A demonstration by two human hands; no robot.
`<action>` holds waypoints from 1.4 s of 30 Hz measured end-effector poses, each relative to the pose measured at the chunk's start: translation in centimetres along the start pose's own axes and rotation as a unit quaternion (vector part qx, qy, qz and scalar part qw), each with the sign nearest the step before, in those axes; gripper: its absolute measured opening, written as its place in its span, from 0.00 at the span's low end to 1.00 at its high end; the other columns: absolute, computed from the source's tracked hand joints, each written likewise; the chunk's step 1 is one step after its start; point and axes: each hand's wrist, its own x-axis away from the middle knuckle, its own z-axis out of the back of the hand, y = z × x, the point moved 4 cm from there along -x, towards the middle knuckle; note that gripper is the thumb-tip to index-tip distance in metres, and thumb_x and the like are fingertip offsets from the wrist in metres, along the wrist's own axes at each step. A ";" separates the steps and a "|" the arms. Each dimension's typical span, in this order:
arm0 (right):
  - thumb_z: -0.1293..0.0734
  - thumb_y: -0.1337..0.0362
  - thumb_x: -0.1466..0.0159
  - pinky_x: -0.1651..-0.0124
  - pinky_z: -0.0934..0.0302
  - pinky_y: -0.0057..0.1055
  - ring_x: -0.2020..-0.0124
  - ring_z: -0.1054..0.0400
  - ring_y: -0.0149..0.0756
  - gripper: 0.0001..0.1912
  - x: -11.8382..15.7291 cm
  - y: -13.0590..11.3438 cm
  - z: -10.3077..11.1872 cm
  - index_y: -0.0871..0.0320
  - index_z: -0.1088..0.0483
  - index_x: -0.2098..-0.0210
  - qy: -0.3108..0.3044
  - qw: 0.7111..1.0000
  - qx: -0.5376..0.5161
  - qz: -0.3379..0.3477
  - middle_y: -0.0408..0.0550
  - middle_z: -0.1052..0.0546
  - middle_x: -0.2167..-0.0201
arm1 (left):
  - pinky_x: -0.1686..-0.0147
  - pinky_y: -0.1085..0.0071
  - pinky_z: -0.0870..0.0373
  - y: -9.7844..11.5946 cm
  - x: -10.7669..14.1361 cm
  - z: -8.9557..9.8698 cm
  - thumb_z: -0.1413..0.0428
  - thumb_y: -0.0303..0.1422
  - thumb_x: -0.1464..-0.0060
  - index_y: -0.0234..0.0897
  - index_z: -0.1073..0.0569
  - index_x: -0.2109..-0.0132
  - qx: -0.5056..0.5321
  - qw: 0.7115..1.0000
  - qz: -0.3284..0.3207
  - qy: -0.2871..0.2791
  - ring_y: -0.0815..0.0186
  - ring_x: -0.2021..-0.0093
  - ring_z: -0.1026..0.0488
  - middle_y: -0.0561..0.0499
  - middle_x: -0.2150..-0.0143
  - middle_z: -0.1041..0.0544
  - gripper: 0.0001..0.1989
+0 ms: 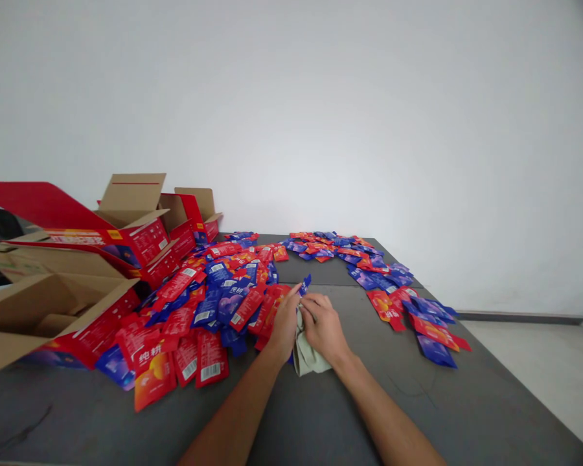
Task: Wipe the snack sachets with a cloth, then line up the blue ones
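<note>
My left hand (pixel 284 325) is closed on a small blue packet (pixel 306 285), whose top corner sticks up beyond the fingers; the rest is hidden behind my hands. Right beside it, my right hand (pixel 324 329) has its fingers curled over a pale greenish cloth (pixel 309 361). The cloth hangs in folds below both hands, down to the dark table (pixel 315 427). A heap of red and blue packets (pixel 230 301) lies just left of my left hand, with some packets touching or nearly touching the wrist.
Open red cardboard boxes (pixel 140 243) line the left side, with a nearer open box (pixel 92 320) at the table's left edge. Packets in a curved row (pixel 369 268) run along the back and right. Behind the table stands a white wall (pixel 350 116).
</note>
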 end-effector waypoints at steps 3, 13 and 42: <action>0.40 0.72 0.34 0.48 0.38 0.39 0.54 0.34 0.41 0.15 -0.9 -1.0 -0.3 0.54 0.23 0.58 -0.010 1.000 0.014 -0.009 0.51 0.25 0.56 | 0.36 0.60 0.43 2.2 -0.1 1.2 0.43 0.30 0.48 0.42 0.23 0.49 -0.119 0.992 -0.036 0.029 0.57 0.39 0.32 0.47 0.43 0.24 0.18; 0.37 0.73 0.36 0.49 0.39 0.37 0.55 0.33 0.40 0.14 -3.4 -5.2 -4.9 0.56 0.22 0.58 -0.026 0.999 0.040 -0.009 0.52 0.23 0.58 | 0.32 0.59 0.50 11.1 -0.3 9.5 0.44 0.31 0.48 0.39 0.27 0.44 -0.451 0.865 -0.194 0.106 0.54 0.33 0.42 0.43 0.36 0.33 0.23; 0.38 0.72 0.40 0.60 0.38 0.31 0.65 0.28 0.41 0.12 5.5 10.4 11.9 0.61 0.22 0.70 0.042 0.928 0.269 -0.255 0.56 0.21 0.69 | 0.33 0.55 0.50 -9.0 -1.3 -13.2 0.55 0.27 0.41 0.38 0.28 0.41 -0.494 0.801 -0.161 -0.297 0.57 0.33 0.41 0.41 0.36 0.32 0.23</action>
